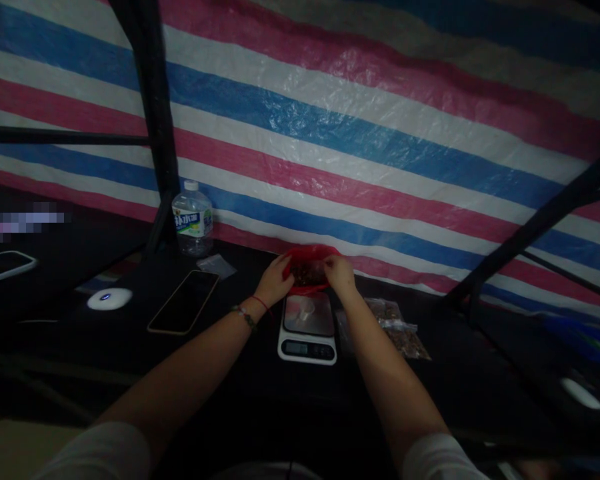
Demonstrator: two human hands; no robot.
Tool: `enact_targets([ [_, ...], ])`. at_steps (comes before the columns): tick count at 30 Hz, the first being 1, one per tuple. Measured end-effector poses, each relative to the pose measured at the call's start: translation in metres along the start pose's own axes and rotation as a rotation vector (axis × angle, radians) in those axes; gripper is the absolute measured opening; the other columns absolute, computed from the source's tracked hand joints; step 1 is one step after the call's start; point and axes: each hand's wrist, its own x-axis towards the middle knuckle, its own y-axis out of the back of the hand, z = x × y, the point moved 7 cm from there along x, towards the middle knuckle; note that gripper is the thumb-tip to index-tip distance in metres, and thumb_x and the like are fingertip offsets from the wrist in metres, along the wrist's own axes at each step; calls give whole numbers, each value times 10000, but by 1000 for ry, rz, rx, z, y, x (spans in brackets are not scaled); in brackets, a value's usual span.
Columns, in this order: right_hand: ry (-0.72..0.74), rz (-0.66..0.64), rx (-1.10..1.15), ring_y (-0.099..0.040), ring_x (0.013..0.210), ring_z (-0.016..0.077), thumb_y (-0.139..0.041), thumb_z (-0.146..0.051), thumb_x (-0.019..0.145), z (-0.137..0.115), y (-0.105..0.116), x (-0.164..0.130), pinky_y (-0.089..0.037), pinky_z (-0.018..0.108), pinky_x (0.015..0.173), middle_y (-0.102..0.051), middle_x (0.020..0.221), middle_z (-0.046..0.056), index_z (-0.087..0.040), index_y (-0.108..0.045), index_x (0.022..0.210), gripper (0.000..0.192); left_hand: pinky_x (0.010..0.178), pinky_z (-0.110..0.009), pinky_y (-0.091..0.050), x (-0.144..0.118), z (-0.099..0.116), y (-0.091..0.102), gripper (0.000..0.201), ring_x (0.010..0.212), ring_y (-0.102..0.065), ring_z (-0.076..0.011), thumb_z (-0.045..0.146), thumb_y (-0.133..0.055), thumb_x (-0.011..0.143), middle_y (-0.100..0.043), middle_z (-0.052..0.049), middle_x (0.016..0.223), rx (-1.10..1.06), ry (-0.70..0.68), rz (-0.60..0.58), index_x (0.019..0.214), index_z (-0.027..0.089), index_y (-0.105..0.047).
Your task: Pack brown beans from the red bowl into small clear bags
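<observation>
A red bowl-like container (pixel 313 252) holding dark brown bits (pixel 307 272) sits at the back of the black table, against the striped sheet. At its left rim, my left hand (pixel 275 281) is closed with the fingers curled over the edge. My right hand (pixel 340 275) is in a pinch at the right side of the bowl; what lies between those fingertips is too dim to make out. Just in front stands a white digital scale (pixel 307 330) with a small clear object (pixel 306 312) on its metal plate.
Clear zip bags of brown bits (pixel 405 340) lie right of the scale, partly behind my right forearm. On the left are a dark phone (pixel 185 303), a small clear bag (pixel 217 267), a plastic bottle (pixel 194 220) and a white rounded device (pixel 110 298). Black frame posts (pixel 155 87) flank the sheet.
</observation>
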Motion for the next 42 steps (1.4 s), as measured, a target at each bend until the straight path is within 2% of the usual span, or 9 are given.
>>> enact_targets([
  [5,-87,24,98,-674,836,214,-542,-236,814,4,6,7,-496,314,794,-739,909,73,-180,-732,914,222,1127,-450,-354,0,2,-3,543,1288,-455,-248,145,-525,767,-526,-124,1356,-22,-1,-21,1310,125,-523],
  [11,56,34,118,-672,932,211,-495,-205,850,-8,3,8,-486,336,893,-729,1013,79,-190,-722,1025,287,1122,-450,-360,0,3,-1,522,1270,-469,-258,150,-524,771,-539,-145,1332,-13,-14,2,1291,102,-533],
  [14,65,59,152,-666,978,218,-471,-187,860,-8,-1,7,-481,357,920,-717,1067,87,-187,-705,1083,323,1116,-454,-368,0,5,1,530,1260,-478,-249,145,-520,770,-543,-128,1330,-22,-31,15,1300,131,-523],
  [20,81,95,268,-667,980,210,-474,-167,834,-6,-1,5,-486,349,920,-723,1052,84,-178,-714,1050,323,1116,-444,-366,0,-1,-1,541,1272,-467,-258,160,-521,773,-524,-163,1336,-7,-3,26,1309,86,-499],
  [25,-64,139,478,-669,906,219,-545,-235,790,4,9,1,-494,387,896,-733,968,80,-175,-722,971,261,1110,-456,-366,0,-2,4,545,1288,-451,-272,163,-541,768,-493,-174,1360,45,0,90,1306,91,-493],
  [29,-299,109,967,-662,765,180,-690,-309,690,8,2,-11,-525,368,816,-717,824,41,-174,-685,956,298,1084,-495,-369,-2,10,20,535,1280,-447,-304,307,-596,801,-467,-175,1388,92,-72,206,1293,120,-499],
  [33,-435,9,1372,-655,770,133,-788,-264,581,-4,-13,-26,-529,300,809,-694,781,-7,-199,-657,896,347,998,-440,-452,-5,23,21,560,1140,-568,-267,364,-614,811,-601,-140,1231,4,-153,144,1304,138,-472],
  [37,-453,-72,1406,-660,788,134,-810,-250,542,-7,-18,-38,-529,282,799,-704,822,-1,-199,-660,903,394,907,-363,-504,-6,26,20,503,976,-649,-213,269,-557,848,-676,-89,1046,-68,-120,87,1325,149,-449],
  [42,-535,-84,1251,-631,650,117,-805,-296,537,15,-23,-52,-527,256,644,-679,756,-10,-191,-650,880,390,822,-298,-534,-6,25,21,507,870,-673,-164,241,-489,889,-689,-44,940,-159,-40,77,1376,162,-373],
])
